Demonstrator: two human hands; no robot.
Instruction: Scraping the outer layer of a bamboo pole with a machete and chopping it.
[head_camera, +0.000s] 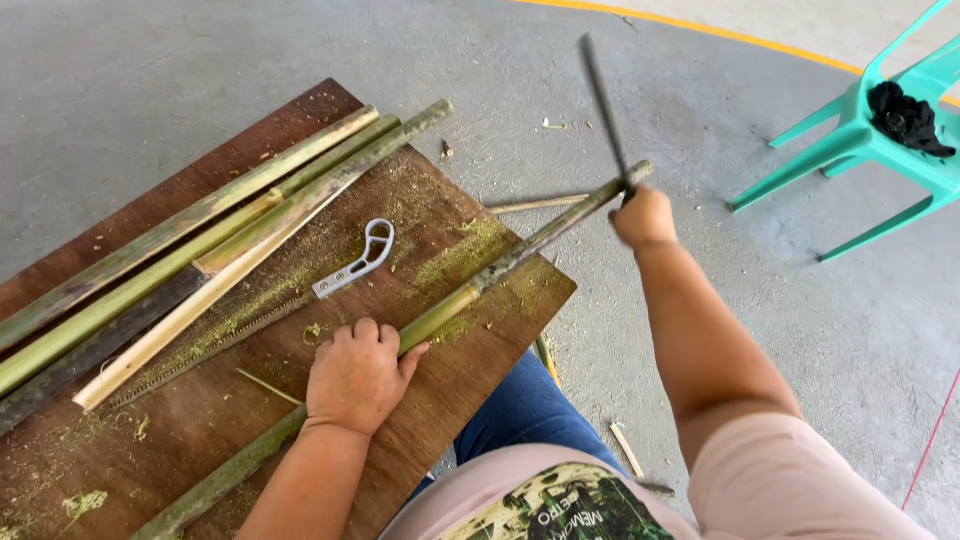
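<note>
My left hand (357, 375) presses down on a long green bamboo strip (520, 252) that lies diagonally across a brown wooden board (440, 380), its far end sticking out past the board's edge. My right hand (645, 218) is raised beyond the board and grips a dark blade (603, 100), blurred and pointing upward, just above the strip's outer end. Green shavings and dust lie on the board around the strip.
Several split bamboo pieces (230, 215) lie side by side on the board's left part, with a hand saw (340, 275) with a white handle beside them. A turquoise plastic chair (870, 140) holding a black cloth stands at the upper right. Thin bamboo slivers (535, 204) lie on the grey concrete floor.
</note>
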